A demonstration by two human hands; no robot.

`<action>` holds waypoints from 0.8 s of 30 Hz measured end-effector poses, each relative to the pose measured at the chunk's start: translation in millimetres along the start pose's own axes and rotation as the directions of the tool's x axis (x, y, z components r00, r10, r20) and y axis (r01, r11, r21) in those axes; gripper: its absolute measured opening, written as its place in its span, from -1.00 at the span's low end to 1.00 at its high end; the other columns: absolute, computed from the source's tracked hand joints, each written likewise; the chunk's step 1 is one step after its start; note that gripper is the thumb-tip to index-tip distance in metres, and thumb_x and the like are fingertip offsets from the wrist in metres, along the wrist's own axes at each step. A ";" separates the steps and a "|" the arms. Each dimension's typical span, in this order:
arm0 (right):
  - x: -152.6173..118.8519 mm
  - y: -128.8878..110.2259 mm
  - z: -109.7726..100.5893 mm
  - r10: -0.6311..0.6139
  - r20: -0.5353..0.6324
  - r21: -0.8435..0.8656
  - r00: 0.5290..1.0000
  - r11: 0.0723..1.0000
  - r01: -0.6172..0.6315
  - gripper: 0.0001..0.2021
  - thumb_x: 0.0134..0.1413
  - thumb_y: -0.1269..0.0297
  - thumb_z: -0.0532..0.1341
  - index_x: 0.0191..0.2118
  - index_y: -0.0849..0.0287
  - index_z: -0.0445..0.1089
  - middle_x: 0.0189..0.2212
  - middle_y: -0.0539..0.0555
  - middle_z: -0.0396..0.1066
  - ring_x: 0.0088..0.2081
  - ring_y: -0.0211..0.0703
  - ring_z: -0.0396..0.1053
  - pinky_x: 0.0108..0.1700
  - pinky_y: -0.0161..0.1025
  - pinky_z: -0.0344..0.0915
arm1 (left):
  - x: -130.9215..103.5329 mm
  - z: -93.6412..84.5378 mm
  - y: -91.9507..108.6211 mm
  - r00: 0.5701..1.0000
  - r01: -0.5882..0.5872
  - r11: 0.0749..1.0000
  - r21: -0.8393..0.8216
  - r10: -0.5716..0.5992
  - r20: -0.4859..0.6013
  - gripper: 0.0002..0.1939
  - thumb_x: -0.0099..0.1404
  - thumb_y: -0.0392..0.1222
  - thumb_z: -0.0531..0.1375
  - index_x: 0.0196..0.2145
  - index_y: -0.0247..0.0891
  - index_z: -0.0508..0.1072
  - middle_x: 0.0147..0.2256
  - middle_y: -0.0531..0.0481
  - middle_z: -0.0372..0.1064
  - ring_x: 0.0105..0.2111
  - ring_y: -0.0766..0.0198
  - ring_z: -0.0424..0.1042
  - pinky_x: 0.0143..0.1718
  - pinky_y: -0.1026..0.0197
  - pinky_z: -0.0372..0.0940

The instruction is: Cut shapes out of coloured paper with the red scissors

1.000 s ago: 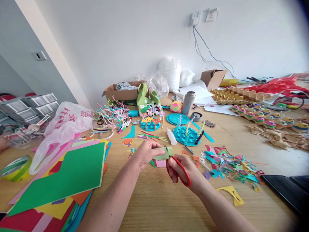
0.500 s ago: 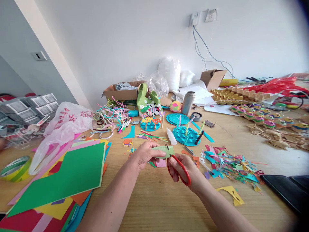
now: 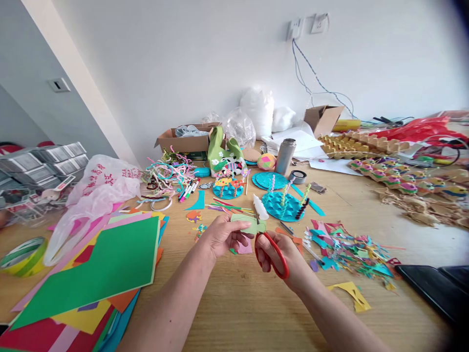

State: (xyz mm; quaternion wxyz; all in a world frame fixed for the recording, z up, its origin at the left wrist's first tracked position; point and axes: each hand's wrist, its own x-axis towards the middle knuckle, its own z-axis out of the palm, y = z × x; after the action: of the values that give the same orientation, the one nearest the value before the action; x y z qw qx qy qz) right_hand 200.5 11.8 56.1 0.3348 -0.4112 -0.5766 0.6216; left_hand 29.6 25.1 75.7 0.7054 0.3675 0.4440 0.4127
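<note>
A small piece of light green paper is pinched between the thumb and fingers of my left hand. My right hand is closed around the red-handled scissors, whose blades meet the right part of the paper. Below the left fingers lies a pink paper scrap. Just beyond the paper, a white glue bottle rests beside a blue bumpy disc that has twisted pipe cleaners standing in it.
Coloured paper sheets are stacked at the left, near a roll of tape. Paper scraps are heaped at the right, beside a black object. Farther back stand a metal bottle and a pile of pipe cleaners.
The light green paper has turned in my left hand, and its right end now shows a notched, narrower shape. The scissors have shifted slightly, still at the paper.
</note>
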 end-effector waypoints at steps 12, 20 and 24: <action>2.5 3.7 1.2 0.025 -0.025 -0.014 0.999 1.000 -0.026 -0.47 -0.11 -0.26 0.22 -0.56 0.17 0.20 -0.70 -0.07 0.27 -0.71 -0.36 0.21 -0.67 -0.39 0.01 | 0.8 11.5 -2.3 0.990 -0.012 0.984 -0.177 -0.013 -0.139 -0.67 -0.13 -0.13 0.38 -0.41 -0.37 0.46 -0.51 -0.01 0.44 -0.67 0.44 0.33 -0.76 0.41 -0.09; 1.6 0.4 3.3 0.026 -0.033 -0.006 0.999 1.000 -0.026 -0.50 -0.15 -0.21 0.29 -0.58 0.16 0.20 -0.71 -0.06 0.27 -0.71 -0.34 0.23 -0.66 -0.39 0.03 | 0.2 19.4 -6.6 0.991 -0.068 0.985 -0.157 0.048 -0.126 -0.67 -0.20 -0.17 0.42 -0.47 -0.37 0.44 -0.55 0.00 0.41 -0.65 0.42 0.33 -0.74 0.40 0.01; 0.6 -1.1 3.7 0.034 -0.029 -0.010 0.999 0.999 -0.034 -0.49 -0.16 -0.21 0.29 -0.58 0.17 0.21 -0.72 -0.07 0.26 -0.71 -0.35 0.23 -0.66 -0.40 0.03 | -0.4 20.5 -7.4 0.986 -0.101 0.986 -0.134 0.082 -0.143 -0.71 -0.17 -0.16 0.39 -0.51 -0.37 0.43 -0.59 0.03 0.36 -0.66 0.43 0.29 -0.74 0.40 0.01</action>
State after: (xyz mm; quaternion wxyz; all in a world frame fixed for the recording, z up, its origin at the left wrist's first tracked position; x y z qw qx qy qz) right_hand 196.8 10.8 57.1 0.3303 -0.4317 -0.5680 0.6180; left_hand 50.4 18.8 76.2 0.6777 0.3077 0.4435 0.4993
